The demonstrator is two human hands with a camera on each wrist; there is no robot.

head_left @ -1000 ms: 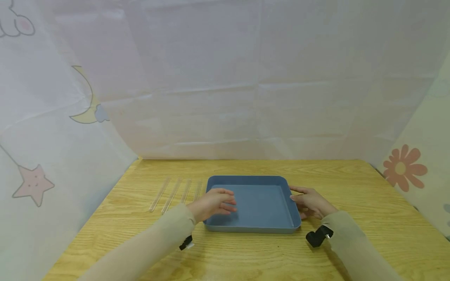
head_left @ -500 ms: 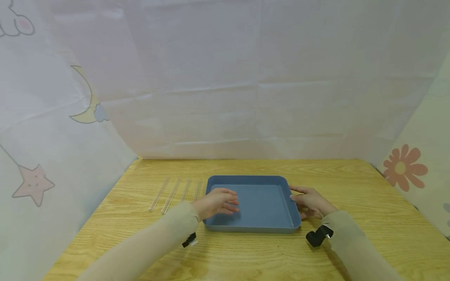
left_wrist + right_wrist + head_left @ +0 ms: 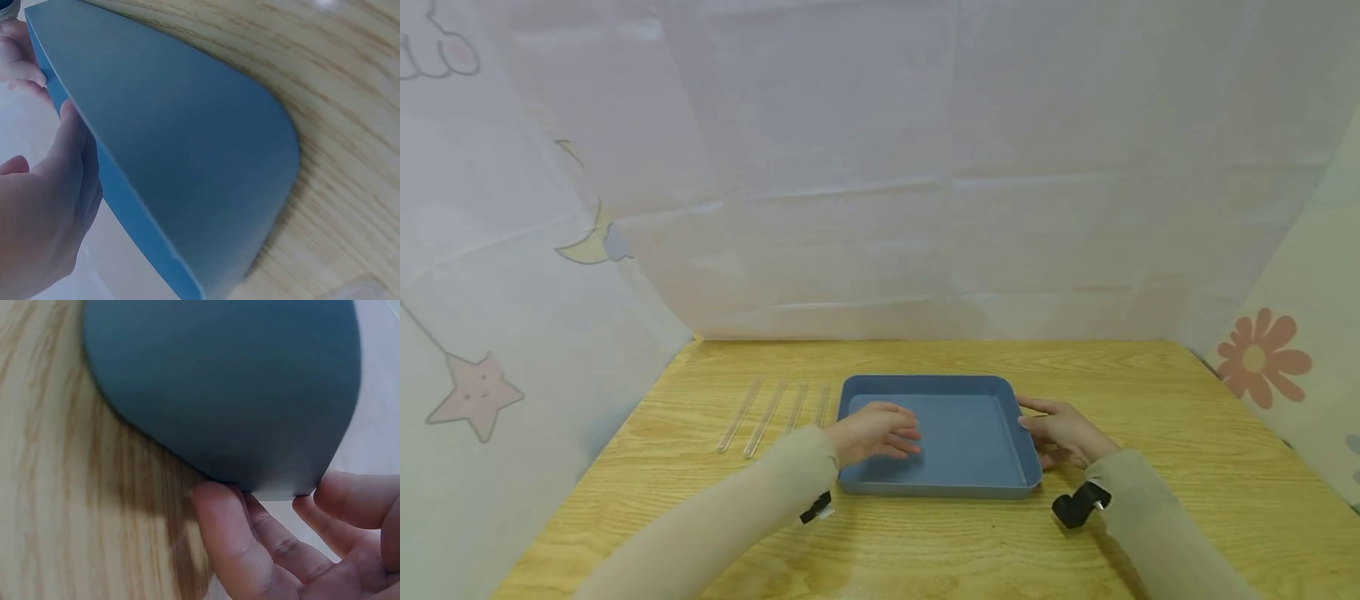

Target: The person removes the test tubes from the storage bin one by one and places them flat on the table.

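Observation:
A shallow blue rectangular tray lies on the wooden table. My left hand hovers over its left part, fingers loosely extended, with nothing held. In the left wrist view the left hand shows past the tray's near wall. My right hand is at the tray's right end. Close up in the right wrist view, the right hand grips the tray's end wall, thumb at the rim and a finger near the bottom edge. Left of the tray lie several clear test tubes, partly hidden by the left sleeve.
The wooden table runs back to a pale cloth backdrop. Printed cloth walls stand at both sides, with a star on the left and a flower on the right. A black wrist mount hangs under the right sleeve.
My left hand has drifted slightly to the right over the tray. The right hand, the tray and the test tubes have stayed in place.

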